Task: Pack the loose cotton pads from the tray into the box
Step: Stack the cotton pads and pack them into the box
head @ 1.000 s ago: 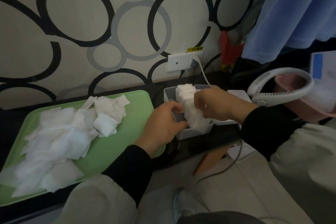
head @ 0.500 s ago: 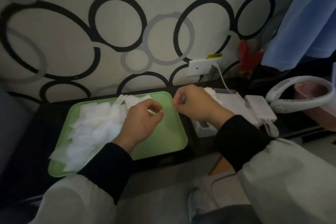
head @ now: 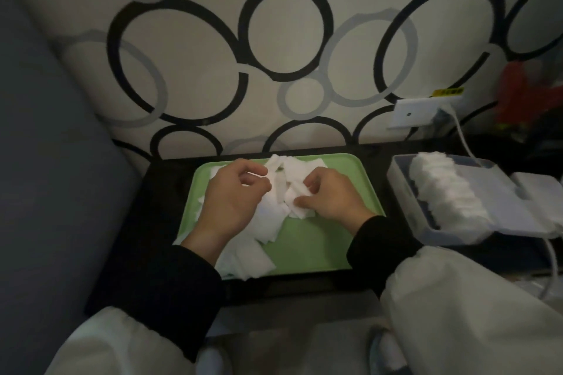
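**Both hands on pad pile; box lay to the right**

Head view: left hand [head: 233, 201] and right hand [head: 330, 198] were curled over the loose pads [head: 274, 216] on the tray [head: 320, 250], fingers pinching pads. The box [head: 405, 173], part-filled with a row running near to far, sat right of the tray. Right hand was nearer it.

yellow sticker [head: 448, 91], txt unreadable

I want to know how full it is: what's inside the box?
A row of stacked white pads fills most of the box. Its floor under them is covered, so nothing beneath can be seen.
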A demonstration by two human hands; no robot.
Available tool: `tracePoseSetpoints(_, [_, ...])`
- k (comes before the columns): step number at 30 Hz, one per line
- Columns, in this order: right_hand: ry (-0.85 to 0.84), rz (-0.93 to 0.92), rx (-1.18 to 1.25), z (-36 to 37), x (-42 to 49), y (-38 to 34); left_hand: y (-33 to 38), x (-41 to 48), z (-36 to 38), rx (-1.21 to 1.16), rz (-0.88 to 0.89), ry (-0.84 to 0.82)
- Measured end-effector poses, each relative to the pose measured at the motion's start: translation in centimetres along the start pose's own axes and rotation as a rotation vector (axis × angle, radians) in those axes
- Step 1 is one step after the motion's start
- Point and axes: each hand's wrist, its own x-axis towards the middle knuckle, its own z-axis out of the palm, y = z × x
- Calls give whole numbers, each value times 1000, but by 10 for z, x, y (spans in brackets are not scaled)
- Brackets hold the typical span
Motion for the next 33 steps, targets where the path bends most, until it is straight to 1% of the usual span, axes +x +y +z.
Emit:
tracePoseSetpoints(3, [-10,-10,-19,1,3,-2,-5,2,-8,-3,-25,-2])
tracePoseSetpoints(8, [52,-46,130,-13,-5,-3,-12,-1,-14,1,-36,-17])
tracePoseSetpoints(11, [45,-47,379,-22,-16,-6,-12,-7,-12,-28,-33,-37])
tracePoseSetpoints(14, [-77,-31,679,-30,-29,-11,-9,-12,-8,-110,-14,-115])
tracePoseSetpoints(17, [-169,1,952,-34,-43,-19,2,-16,-3,-296,-94,-208])
tracePoseSetpoints(19, [-189,38,1060,-33,-50,-23,10,-20,-1,-463,-176,-283])
tracePoseSetpoints(21, [-187,73,1117,-30,-54,-24,17,-23,2,-562,-205,-328])
tracePoseSetpoints(22, [-179,90,1135,-28,-56,-24,18,-24,3,-600,-214,-325])
tracePoseSetpoints(25, [-143,133,1141,-21,-60,-27,20,-23,8,-661,-225,-243])
tracePoseSetpoints(28, [-139,147,1130,-14,-60,-33,16,-21,11,-602,-217,-141])
tracePoseSetpoints(30, [-167,125,1125,-12,-60,-38,13,-19,9,-599,-224,-117])
tracePoseSetpoints(33, [-261,70,1122,-13,-59,-41,13,-16,2,-639,-209,-139])
